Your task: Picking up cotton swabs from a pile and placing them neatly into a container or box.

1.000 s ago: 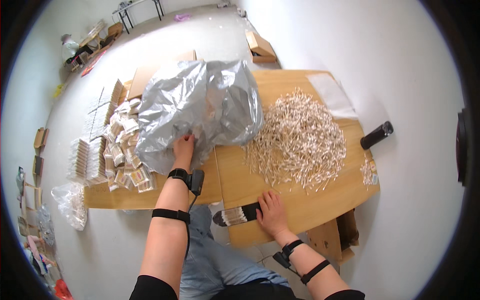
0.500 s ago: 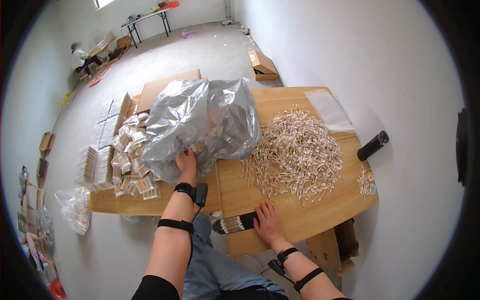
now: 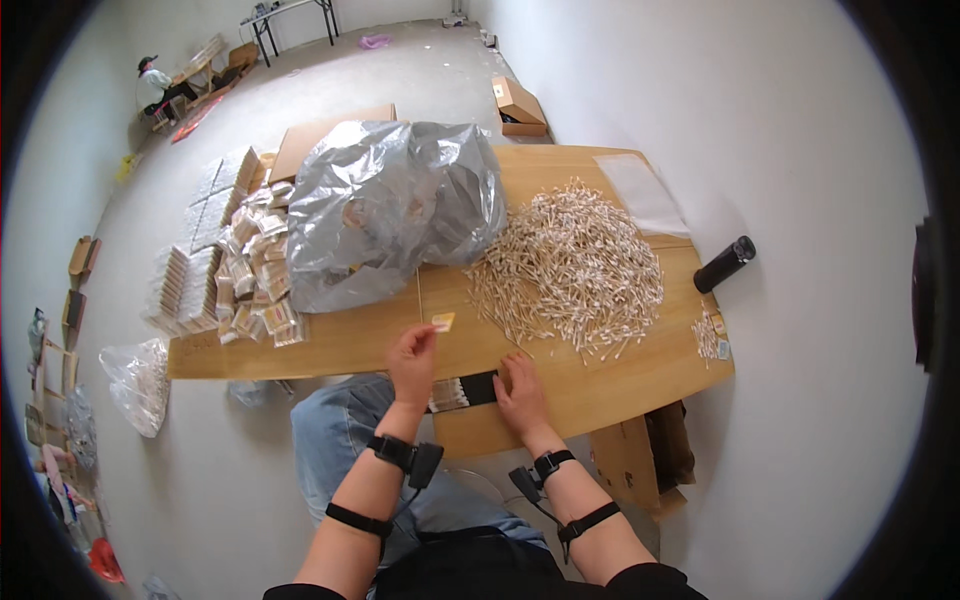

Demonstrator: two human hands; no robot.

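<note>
Lying along the table's near edge, the black strip with swabs runs left to right. The right hand, fingers loosely spread, touches its right end. The left hand pinches a small yellow card, which seems to point away and rightward. Beyond, some wood surface separates it from the swab pile and grey bag.

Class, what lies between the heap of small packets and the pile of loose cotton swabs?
In the head view, a large silvery bag lies between packets and swabs.
</note>
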